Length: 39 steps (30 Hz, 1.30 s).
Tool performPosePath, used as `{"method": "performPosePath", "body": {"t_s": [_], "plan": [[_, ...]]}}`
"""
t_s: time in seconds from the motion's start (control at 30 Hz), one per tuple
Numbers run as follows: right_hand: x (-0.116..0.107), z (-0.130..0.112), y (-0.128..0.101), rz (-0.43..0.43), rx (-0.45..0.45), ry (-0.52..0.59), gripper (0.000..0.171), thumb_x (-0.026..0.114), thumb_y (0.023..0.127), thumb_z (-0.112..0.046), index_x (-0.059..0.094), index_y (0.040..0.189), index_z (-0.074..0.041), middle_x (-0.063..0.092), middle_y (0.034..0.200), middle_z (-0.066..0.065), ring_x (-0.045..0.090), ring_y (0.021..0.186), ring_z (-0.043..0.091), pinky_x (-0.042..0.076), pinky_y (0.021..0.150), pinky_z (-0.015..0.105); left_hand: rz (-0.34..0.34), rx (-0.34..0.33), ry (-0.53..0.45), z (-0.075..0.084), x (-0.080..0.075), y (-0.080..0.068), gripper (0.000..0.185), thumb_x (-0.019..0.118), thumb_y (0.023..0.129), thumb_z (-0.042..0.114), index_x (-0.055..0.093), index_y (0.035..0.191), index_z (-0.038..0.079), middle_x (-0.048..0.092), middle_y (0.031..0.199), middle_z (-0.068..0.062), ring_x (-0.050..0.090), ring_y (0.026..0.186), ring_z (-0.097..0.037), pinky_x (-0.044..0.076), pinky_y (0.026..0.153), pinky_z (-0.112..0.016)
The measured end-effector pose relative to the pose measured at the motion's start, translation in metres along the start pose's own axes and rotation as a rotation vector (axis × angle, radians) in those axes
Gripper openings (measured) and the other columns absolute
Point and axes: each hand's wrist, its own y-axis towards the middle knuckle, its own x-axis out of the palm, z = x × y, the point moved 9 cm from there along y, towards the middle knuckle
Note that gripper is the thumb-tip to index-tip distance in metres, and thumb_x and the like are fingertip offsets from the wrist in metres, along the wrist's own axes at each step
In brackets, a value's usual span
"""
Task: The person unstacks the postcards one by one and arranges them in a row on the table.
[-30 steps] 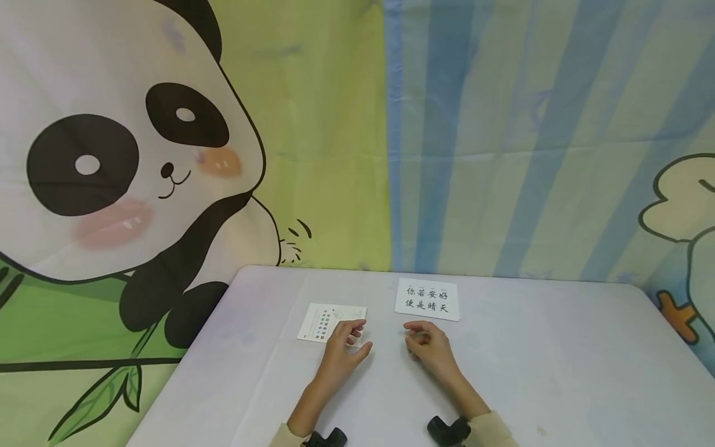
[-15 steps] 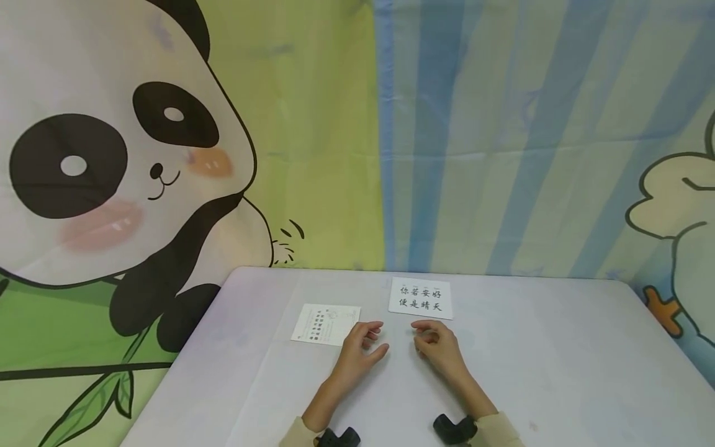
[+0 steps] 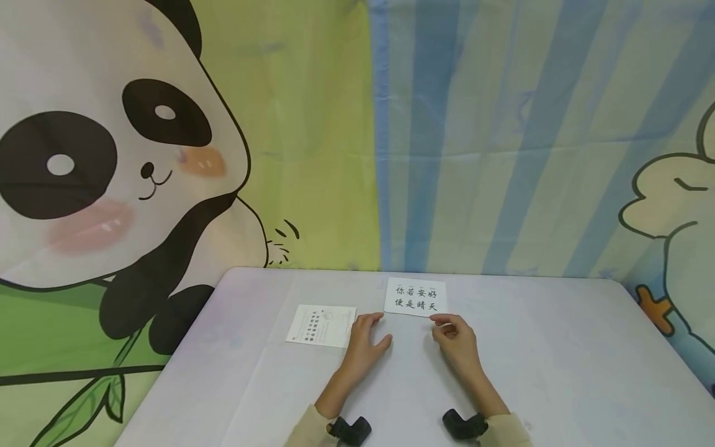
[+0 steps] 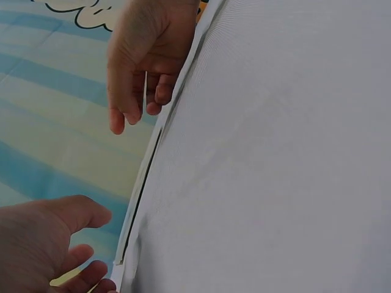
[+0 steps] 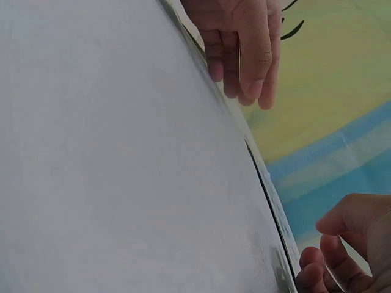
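Observation:
A white card (image 3: pixel 416 296) printed with two lines of large black Chinese characters lies flat on the table. My right hand (image 3: pixel 458 344) has its curved fingertips at the card's near right corner; whether they touch it I cannot tell. To the near left of the card is my left hand (image 3: pixel 364 347), its thumb apart from loosely bent fingers. In the left wrist view the left hand (image 4: pixel 43 244) holds nothing. Thumb and fingers of the right hand (image 5: pixel 360 238) look apart in the right wrist view. A second white card (image 3: pixel 321 326) with small print lies left of the left hand.
Both cards lie on a table (image 3: pixel 558 354) with a pale, smooth cover. Behind its far edge hangs a cloth backdrop (image 3: pixel 313 136) with a cartoon panda and blue stripes. Black wrist cameras (image 3: pixel 465 424) are strapped at both sleeves.
Both hands have moved forward and to the right, closer to the large-character card. The left hand has come off the small-print card. The head view has shifted slightly right.

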Motion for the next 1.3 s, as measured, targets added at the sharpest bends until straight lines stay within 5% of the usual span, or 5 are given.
{"method": "performPosePath", "body": {"t_s": [0.23, 0.47, 0.83, 1.3], "plan": [[-0.015, 0.012, 0.013, 0.031, 0.025, -0.053, 0.029, 0.065, 0.081, 0.006, 0.068, 0.109, 0.002, 0.062, 0.102, 0.017, 0.056, 0.084, 0.018, 0.046, 0.068, 0.015, 0.004, -0.012, -0.035, 0.002, 0.012, 0.016, 0.055, 0.07, 0.087, 0.011, 0.047, 0.135, -0.003, 0.046, 0.126, -0.017, 0.043, 0.122, -0.031, 0.037, 0.104, -0.049], [-0.015, 0.022, 0.023, -0.012, 0.089, -0.047, 0.036, 0.067, 0.082, 0.001, 0.063, 0.118, 0.005, 0.06, 0.098, 0.015, 0.053, 0.08, 0.015, 0.046, 0.063, 0.015, 0.051, -0.047, 0.038, -0.001, 0.018, 0.03, 0.065, 0.072, 0.084, 0.011, 0.041, 0.139, -0.003, 0.044, 0.123, -0.015, 0.04, 0.113, -0.028, 0.038, 0.095, -0.042], [-0.014, 0.027, 0.027, -0.022, 0.111, -0.103, 0.043, 0.063, 0.082, 0.001, 0.06, 0.123, 0.01, 0.056, 0.094, 0.014, 0.05, 0.078, 0.016, 0.043, 0.058, 0.015, 0.101, -0.056, 0.184, -0.005, 0.016, 0.042, 0.057, 0.074, 0.081, 0.014, 0.053, 0.13, -0.006, 0.05, 0.111, -0.015, 0.044, 0.098, -0.025, 0.039, 0.083, -0.039], [-0.015, 0.023, 0.025, -0.028, 0.114, -0.144, 0.04, 0.061, 0.084, -0.001, 0.061, 0.123, 0.01, 0.056, 0.095, 0.014, 0.049, 0.083, 0.02, 0.04, 0.065, 0.018, 0.122, -0.085, 0.159, -0.009, 0.014, 0.044, 0.045, 0.073, 0.08, 0.011, 0.062, 0.122, -0.001, 0.05, 0.103, -0.008, 0.044, 0.094, -0.021, 0.038, 0.08, -0.034]]}}
